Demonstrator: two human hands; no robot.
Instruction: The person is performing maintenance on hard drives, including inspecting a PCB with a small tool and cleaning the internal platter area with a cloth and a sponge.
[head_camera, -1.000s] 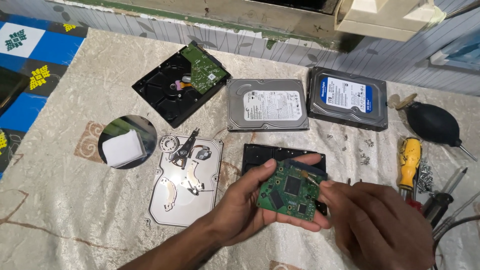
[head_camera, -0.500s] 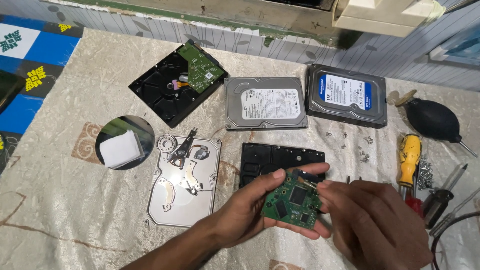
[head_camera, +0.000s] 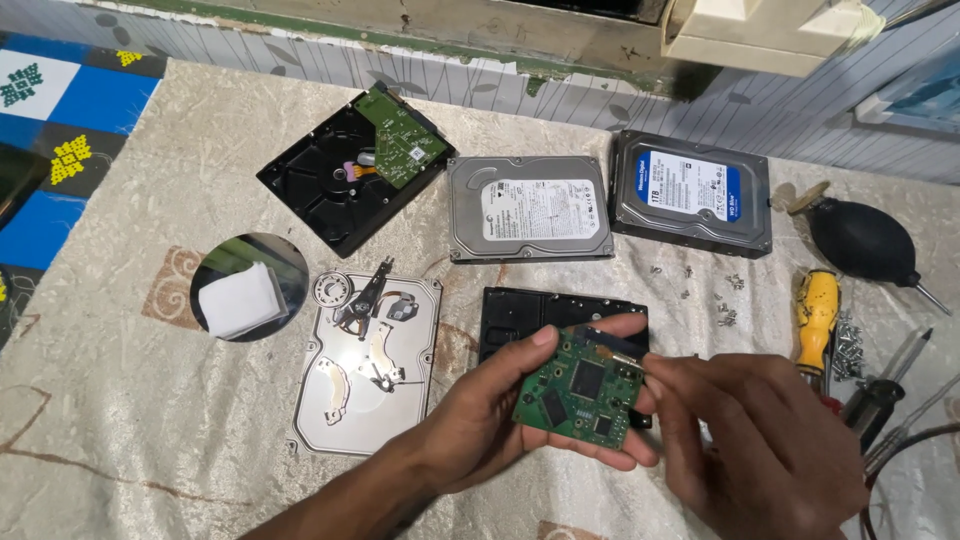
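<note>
My left hand cradles the green circuit board above the black drive casing while my right hand pinches its edge, and a slack grip could drop it or press fingers onto its chips.

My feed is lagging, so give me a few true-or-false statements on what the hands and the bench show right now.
1. The left hand holds the green circuit board. True.
2. The right hand grips the yellow-handled screwdriver. False: it lies on the cloth; the right hand touches the board's edge.
3. The opened silver drive casing lies left of the hands. True.
4. The black air blower sits at far left. False: it is far right.
</note>
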